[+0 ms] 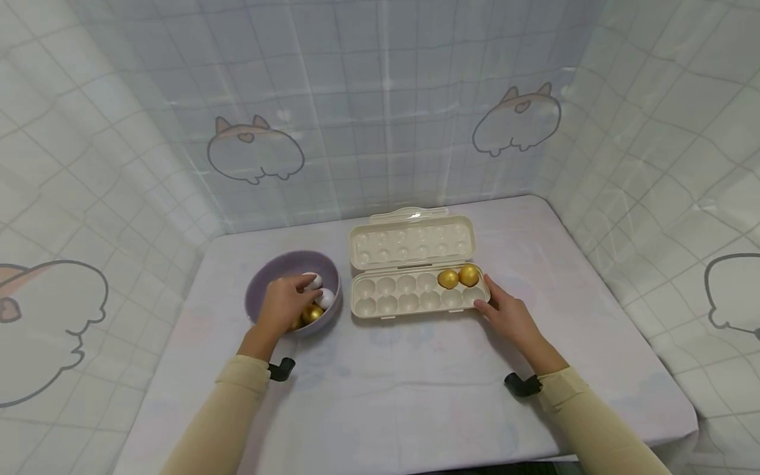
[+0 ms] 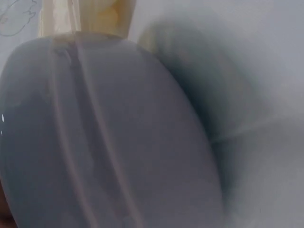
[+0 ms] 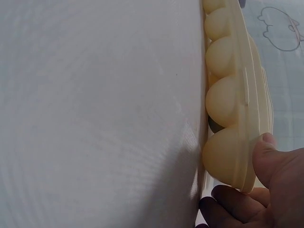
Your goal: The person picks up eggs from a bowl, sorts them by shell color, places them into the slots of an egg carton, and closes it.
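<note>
A purple bowl (image 1: 255, 300) on the left holds white and golden eggs. Into it reaches my left hand (image 1: 282, 303), index finger and thumb on either side of a white egg (image 1: 315, 282). Close by lie another white egg (image 1: 325, 299) and a golden egg (image 1: 312, 313). My right hand (image 1: 512, 321) grips the right end of an open cream egg carton (image 1: 398, 313); the right wrist view shows the thumb on its rim and the fingers curled at its end. Two golden eggs (image 1: 448, 278) sit in the carton's back row at the right. The bowl's outer wall (image 2: 133, 118) fills much of the left wrist view.
The carton's dimpled lid (image 1: 412, 241) lies folded back behind the base. A pale cloth (image 1: 380, 402) covers the table. Tile-patterned curtains (image 1: 386, 132) stand close behind and on both sides.
</note>
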`<action>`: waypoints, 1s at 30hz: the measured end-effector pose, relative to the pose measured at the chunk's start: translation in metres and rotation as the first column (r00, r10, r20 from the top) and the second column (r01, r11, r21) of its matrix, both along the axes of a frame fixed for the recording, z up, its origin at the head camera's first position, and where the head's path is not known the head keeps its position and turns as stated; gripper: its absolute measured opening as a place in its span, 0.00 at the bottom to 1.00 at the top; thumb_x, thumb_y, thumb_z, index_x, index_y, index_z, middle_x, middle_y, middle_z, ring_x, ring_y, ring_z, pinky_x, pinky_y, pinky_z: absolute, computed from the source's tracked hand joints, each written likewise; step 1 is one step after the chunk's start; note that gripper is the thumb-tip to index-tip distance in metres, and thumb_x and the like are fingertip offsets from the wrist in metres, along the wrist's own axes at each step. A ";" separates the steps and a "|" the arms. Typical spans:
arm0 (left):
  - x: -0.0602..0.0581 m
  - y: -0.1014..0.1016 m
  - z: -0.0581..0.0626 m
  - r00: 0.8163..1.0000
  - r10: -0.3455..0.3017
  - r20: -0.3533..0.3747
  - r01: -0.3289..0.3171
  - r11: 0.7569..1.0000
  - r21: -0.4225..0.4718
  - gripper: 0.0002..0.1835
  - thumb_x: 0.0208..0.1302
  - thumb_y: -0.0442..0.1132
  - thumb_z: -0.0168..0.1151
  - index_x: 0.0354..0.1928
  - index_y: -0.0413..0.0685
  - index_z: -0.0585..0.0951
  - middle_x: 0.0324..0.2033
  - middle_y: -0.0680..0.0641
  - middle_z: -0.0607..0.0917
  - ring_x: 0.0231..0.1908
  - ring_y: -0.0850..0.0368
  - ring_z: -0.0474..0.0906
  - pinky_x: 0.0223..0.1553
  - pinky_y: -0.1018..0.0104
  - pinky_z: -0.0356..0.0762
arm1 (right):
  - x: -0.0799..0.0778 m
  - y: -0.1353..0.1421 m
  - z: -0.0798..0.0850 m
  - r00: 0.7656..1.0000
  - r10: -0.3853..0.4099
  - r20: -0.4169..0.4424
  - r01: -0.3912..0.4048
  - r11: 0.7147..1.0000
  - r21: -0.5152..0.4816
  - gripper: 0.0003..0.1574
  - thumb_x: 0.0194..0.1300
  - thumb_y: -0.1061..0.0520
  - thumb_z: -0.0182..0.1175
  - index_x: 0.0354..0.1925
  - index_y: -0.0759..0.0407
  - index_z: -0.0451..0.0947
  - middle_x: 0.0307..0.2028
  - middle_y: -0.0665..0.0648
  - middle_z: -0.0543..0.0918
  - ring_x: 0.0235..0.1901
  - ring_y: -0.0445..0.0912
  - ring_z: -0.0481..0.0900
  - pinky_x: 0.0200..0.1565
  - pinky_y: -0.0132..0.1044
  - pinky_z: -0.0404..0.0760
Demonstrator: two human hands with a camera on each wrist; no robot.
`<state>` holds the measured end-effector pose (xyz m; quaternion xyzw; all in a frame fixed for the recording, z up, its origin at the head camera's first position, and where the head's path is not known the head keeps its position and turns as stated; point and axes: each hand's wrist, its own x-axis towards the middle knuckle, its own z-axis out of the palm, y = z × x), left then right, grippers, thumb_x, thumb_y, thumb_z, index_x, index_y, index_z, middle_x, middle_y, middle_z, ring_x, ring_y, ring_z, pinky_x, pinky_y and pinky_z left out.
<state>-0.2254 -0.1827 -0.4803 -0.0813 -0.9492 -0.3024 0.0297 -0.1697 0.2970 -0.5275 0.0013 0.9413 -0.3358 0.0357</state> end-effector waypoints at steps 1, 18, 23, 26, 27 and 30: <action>0.001 -0.002 0.000 1.000 -0.006 0.006 0.006 1.000 -0.013 0.24 0.68 0.46 0.73 0.63 0.45 0.85 0.57 0.39 0.89 0.56 0.37 0.87 0.60 0.40 0.83 | 0.000 0.000 0.000 1.000 0.003 -0.002 -0.003 1.000 -0.001 0.50 0.79 0.44 0.59 0.85 0.58 0.49 0.79 0.68 0.62 0.77 0.68 0.64 0.74 0.64 0.68; 0.003 -0.016 0.003 0.994 0.001 0.106 0.016 0.988 -0.157 0.25 0.70 0.47 0.70 0.65 0.44 0.84 0.62 0.34 0.85 0.65 0.30 0.79 0.67 0.37 0.77 | 0.000 0.001 0.002 1.000 0.017 -0.005 -0.017 1.000 -0.024 0.49 0.79 0.42 0.59 0.84 0.57 0.50 0.79 0.68 0.61 0.77 0.69 0.63 0.74 0.66 0.68; 0.005 -0.016 0.002 0.992 0.011 0.124 0.011 0.984 -0.180 0.25 0.71 0.46 0.69 0.65 0.44 0.84 0.62 0.35 0.85 0.66 0.31 0.79 0.67 0.38 0.77 | 0.001 0.001 0.003 1.000 0.021 0.005 -0.021 0.999 -0.027 0.49 0.79 0.42 0.59 0.85 0.57 0.49 0.80 0.68 0.61 0.78 0.68 0.62 0.74 0.65 0.67; 0.006 -0.017 0.002 0.993 0.008 0.122 0.016 0.980 -0.197 0.24 0.71 0.45 0.69 0.66 0.44 0.83 0.62 0.35 0.85 0.65 0.31 0.79 0.67 0.38 0.77 | 0.001 0.001 0.003 1.000 0.017 0.006 -0.017 0.999 -0.028 0.50 0.79 0.42 0.59 0.85 0.56 0.49 0.80 0.68 0.61 0.78 0.68 0.62 0.74 0.65 0.67; 0.006 -0.017 0.002 0.992 0.009 0.123 0.015 0.980 -0.196 0.24 0.71 0.45 0.69 0.66 0.44 0.83 0.62 0.35 0.85 0.65 0.31 0.79 0.67 0.38 0.77 | 0.001 0.002 0.003 1.000 0.016 0.005 -0.016 0.999 -0.028 0.50 0.79 0.42 0.59 0.85 0.56 0.49 0.80 0.68 0.61 0.78 0.68 0.62 0.74 0.65 0.67; 0.006 -0.018 0.003 0.993 0.006 0.117 0.018 0.980 -0.200 0.24 0.72 0.44 0.68 0.66 0.44 0.83 0.62 0.35 0.86 0.65 0.30 0.79 0.67 0.38 0.77 | 0.001 0.003 0.003 1.000 0.015 0.000 -0.015 1.000 -0.020 0.50 0.79 0.41 0.58 0.85 0.56 0.49 0.79 0.69 0.61 0.77 0.69 0.63 0.74 0.66 0.67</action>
